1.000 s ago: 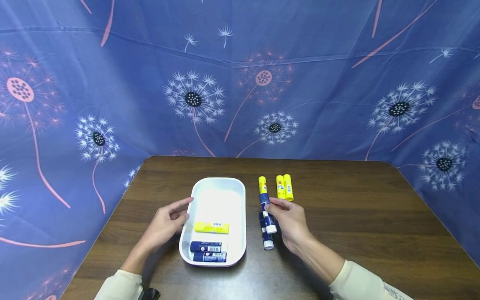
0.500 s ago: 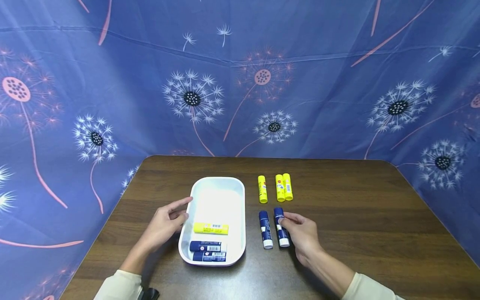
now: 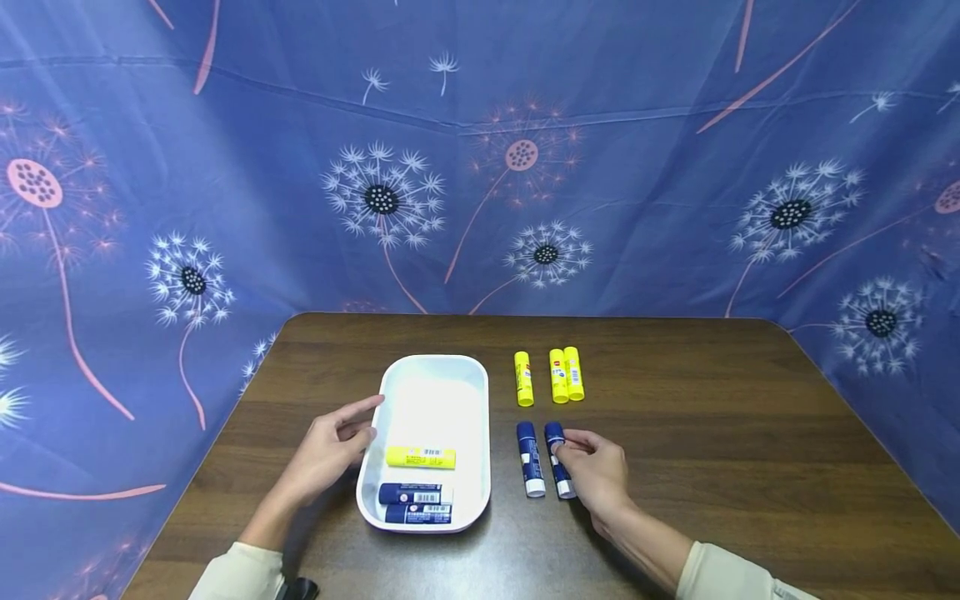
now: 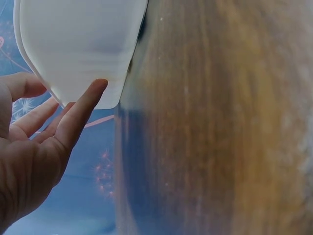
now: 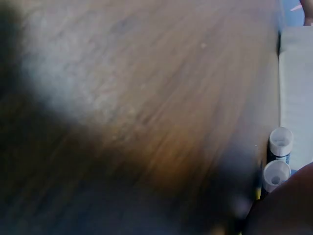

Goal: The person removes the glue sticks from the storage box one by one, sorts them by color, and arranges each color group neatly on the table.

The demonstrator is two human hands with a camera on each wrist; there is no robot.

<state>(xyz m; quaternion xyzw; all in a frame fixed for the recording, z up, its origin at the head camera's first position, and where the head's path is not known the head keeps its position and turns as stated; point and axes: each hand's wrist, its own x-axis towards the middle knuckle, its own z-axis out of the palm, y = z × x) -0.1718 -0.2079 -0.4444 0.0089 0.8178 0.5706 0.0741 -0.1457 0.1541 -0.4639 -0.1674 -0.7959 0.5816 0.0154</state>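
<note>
My right hand (image 3: 600, 473) pinches a dark blue glue stick (image 3: 562, 478) with a white end, low at the table. Just left of it lies a second blue glue stick (image 3: 530, 460), roughly parallel and apart. In the right wrist view both white ends show beside the dark edge of the hand (image 5: 286, 208). At the left side of a white tray (image 3: 435, 400), my left hand (image 3: 324, 457) touches the rim and outer wall with extended fingers. The tray holds a yellow glue stick (image 3: 422, 457) and two blue glue sticks, one (image 3: 411, 493) above the other (image 3: 418, 515).
Behind the blue pair, a yellow glue stick (image 3: 523, 379) lies alone, and two more, one left (image 3: 558, 377) and one right (image 3: 574, 374), lie side by side. The brown wooden table (image 3: 712, 417) ends at a blue dandelion-print cloth (image 3: 637, 167).
The right hand has carried its blue glue stick from above the other one to the right, then down beside it. The left hand has stayed at the tray.
</note>
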